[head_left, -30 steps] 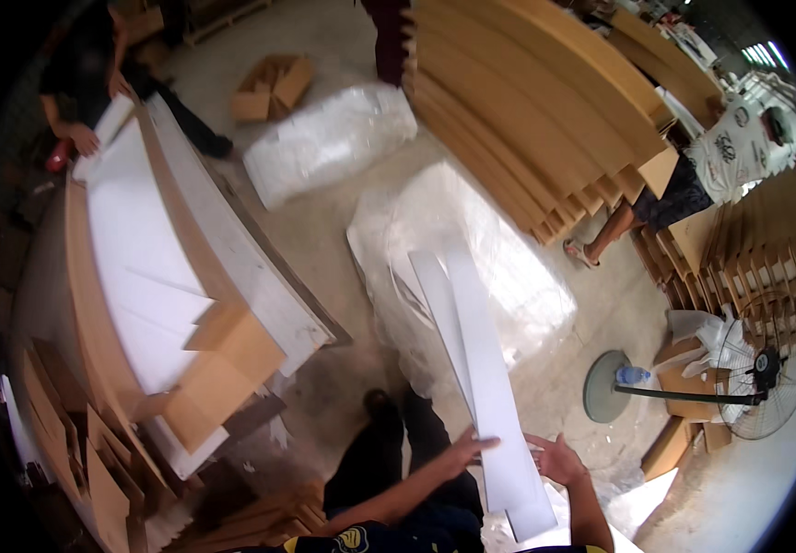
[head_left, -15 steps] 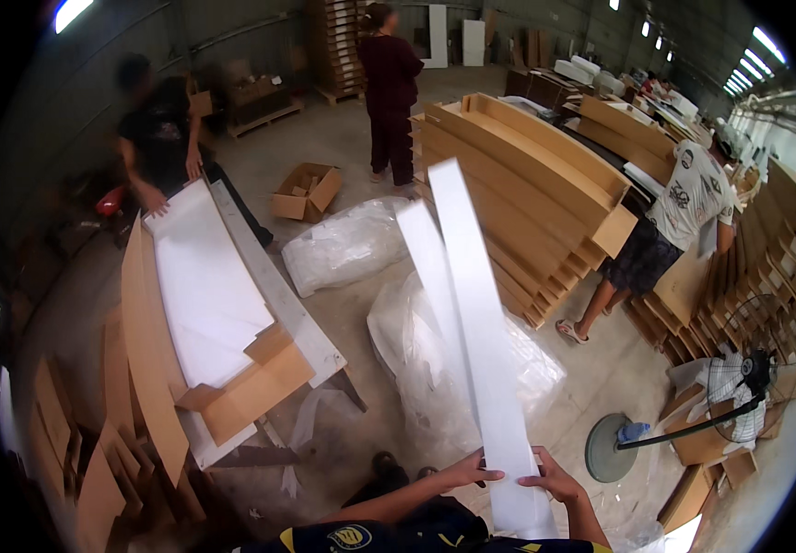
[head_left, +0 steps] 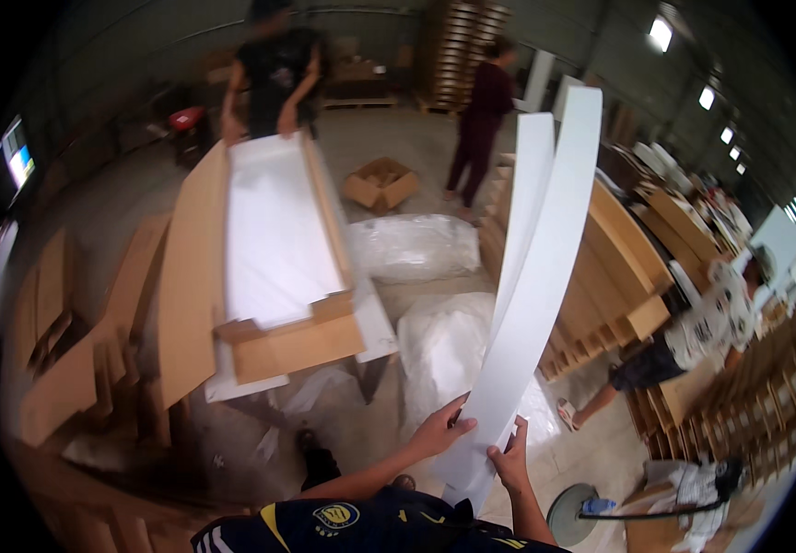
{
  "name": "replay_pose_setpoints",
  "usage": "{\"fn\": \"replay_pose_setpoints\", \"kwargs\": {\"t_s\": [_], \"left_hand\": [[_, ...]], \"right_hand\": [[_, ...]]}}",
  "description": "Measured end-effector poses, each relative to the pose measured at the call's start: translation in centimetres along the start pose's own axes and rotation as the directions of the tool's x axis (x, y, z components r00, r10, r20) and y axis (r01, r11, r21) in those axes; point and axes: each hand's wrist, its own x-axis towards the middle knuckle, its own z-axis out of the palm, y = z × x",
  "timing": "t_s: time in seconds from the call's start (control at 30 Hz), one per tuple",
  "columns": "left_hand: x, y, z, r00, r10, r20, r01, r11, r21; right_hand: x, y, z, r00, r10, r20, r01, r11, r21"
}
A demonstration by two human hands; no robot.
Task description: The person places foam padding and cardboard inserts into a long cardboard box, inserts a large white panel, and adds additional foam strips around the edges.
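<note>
The left hand [head_left: 439,431] and right hand [head_left: 510,458] have their fingers clamped on opposite edges of two long white panels [head_left: 545,249], tilted up before the body; most fingertips are hidden behind. The right panel overlaps the left, and both cover part of a plastic-wrapped bundle [head_left: 442,343]. The pedestal fan's [head_left: 571,518] cage is hard to make out.

I could make out no legible words or numbers from my end: I saw only a round, yellow-outlined emblem [head_left: 335,518] on the wearer's dark jersey [head_left: 387,527], blurred dark print [head_left: 720,318] on a co-worker's pale shirt [head_left: 693,324], and an unreadable lit screen [head_left: 17,155].
</note>
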Motion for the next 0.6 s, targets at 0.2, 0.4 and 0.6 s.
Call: {"fn": "replay_pose_setpoints", "kwargs": {"t_s": [0.2,0.4,0.6], "left_hand": [[-3.0,3.0,-14.2,0.922,0.139,-0.363,-0.203,0.968,-0.145],[-10.8,8.7,-31.7,0.76,0.097,-0.643,-0.129,0.992,-0.003],[-12.7,12.8,-39.3,0.702,0.142,-0.698,-0.151,0.987,0.049]], "right_hand": [[7.4,-1.6,14.2,0.998,0.043,0.041,-0.041,0.997,-0.06],[14.1,-4.6,26.5,0.992,0.039,0.117,-0.034,0.998,-0.043],[18.3,-5.5,32.8,0.971,0.099,0.216,-0.149,0.961,0.231]]}}
